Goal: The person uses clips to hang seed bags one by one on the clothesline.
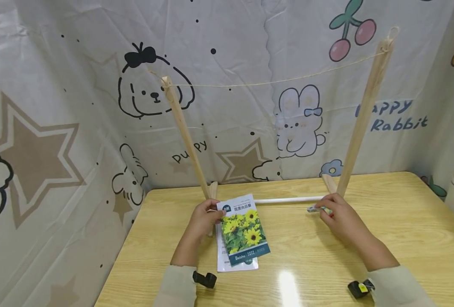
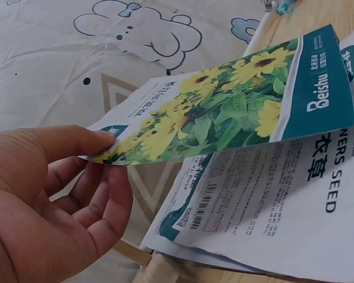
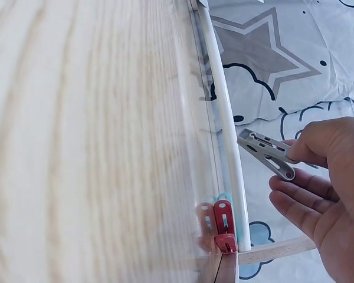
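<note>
My left hand pinches the upper left corner of a sunflower seed packet between thumb and fingers. The packet tilts up over white seed packets, which lie beneath it on the table. My right hand pinches a grey clothespin between thumb and forefinger, close by the white rod at the right post. In the right wrist view a red clothespin lies beside the rod, with a bit of teal behind it.
A wooden post stands at the left, another post at the right. Twine hangs slack between their tops; the white rod joins them low down. The wooden table ends at a printed cloth.
</note>
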The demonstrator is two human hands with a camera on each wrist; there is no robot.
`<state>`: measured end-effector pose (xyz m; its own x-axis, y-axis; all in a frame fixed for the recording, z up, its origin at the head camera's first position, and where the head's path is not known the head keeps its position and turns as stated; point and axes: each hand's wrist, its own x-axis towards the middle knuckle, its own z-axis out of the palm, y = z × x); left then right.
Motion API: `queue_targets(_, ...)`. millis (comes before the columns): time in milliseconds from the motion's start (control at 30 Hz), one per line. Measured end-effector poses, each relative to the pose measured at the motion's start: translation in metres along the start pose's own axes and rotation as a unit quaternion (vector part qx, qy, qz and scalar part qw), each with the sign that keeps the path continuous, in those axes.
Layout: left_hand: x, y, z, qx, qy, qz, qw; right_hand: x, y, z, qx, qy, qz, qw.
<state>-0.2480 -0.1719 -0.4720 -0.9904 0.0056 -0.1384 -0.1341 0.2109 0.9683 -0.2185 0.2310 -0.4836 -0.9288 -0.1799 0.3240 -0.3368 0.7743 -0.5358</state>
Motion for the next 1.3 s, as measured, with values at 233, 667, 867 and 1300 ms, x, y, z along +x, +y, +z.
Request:
queue_targets(233, 0.0, 0.0, -0.001, -0.007, 0.015, 0.014, 0.9998, -0.002, 0.002, 0.003, -0.012, 0.03, -0.028, 0.9991)
queue_targets(667, -0.001, 0.007, -0.003, -0.028, 0.023, 0.026, 0.999, 0.005, -0.003, -0.001, -0.023, 0.103, -0.112, 0.9881)
queue_targets(867, -0.001, 0.01, 0.0, -0.032, 0.033, 0.046, 0.9979, 0.006, -0.003, -0.003, -0.026, 0.114, -0.118, 0.986)
queue_targets(1300, -0.005, 0.014, 0.001, -0.031, 0.045, 0.061, 0.9966, 0.007, -0.01, -0.006, -0.003, 0.101, -0.095, 0.9903)
